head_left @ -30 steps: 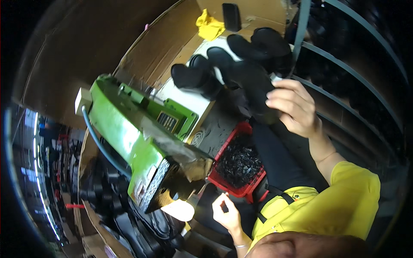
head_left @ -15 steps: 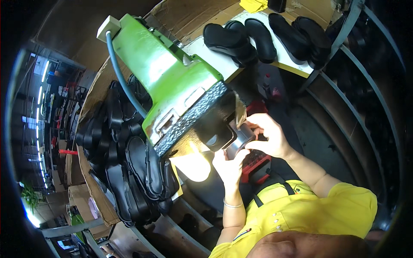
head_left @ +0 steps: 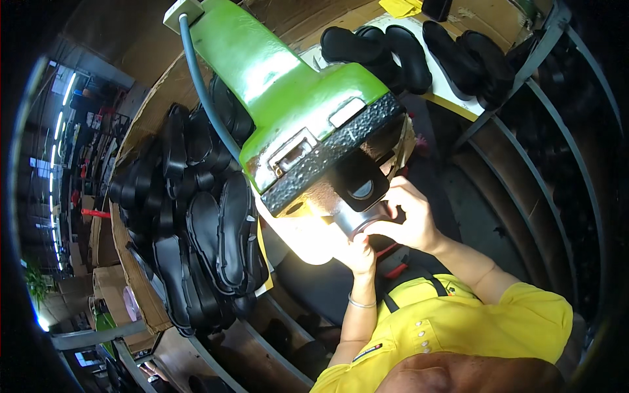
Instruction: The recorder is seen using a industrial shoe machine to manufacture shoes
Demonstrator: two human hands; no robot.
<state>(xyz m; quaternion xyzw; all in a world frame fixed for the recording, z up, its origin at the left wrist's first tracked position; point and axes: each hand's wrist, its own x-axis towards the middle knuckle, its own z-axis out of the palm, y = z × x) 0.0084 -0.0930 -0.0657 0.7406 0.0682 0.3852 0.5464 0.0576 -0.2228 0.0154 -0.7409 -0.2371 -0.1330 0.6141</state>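
Largest in my feed: the green machine (head_left: 262,65), slanting across the middle, black-edged head end low and toward the person. A blue-grey cable runs along its left side. Left of it, a big cardboard box (head_left: 128,255) with a deep heap of black soles (head_left: 208,232), some lying sole-up or on edge, no order I can make out. Beyond the machine to the right, a white tabletop (head_left: 447,90) carrying a few dark footwear pieces (head_left: 409,59), loosely in a row. Bright lamp (head_left: 304,239) glaring below the head.

Right hand (head_left: 416,219): thumb below, fingers curled above, pinching the near side of the work by my reading. Left hand (head_left: 359,255): thumb up at the lower edge; fingers lost in glare, so I cannot tell whether it pinches.

Smallest, the dark glossy piece (head_left: 357,219): between both hands, just under the head; contact with it unclear to me.

Progress, my judgement: one piece mid-handling, not set down. Many remain in heap and row; which are finished, I can't tell.
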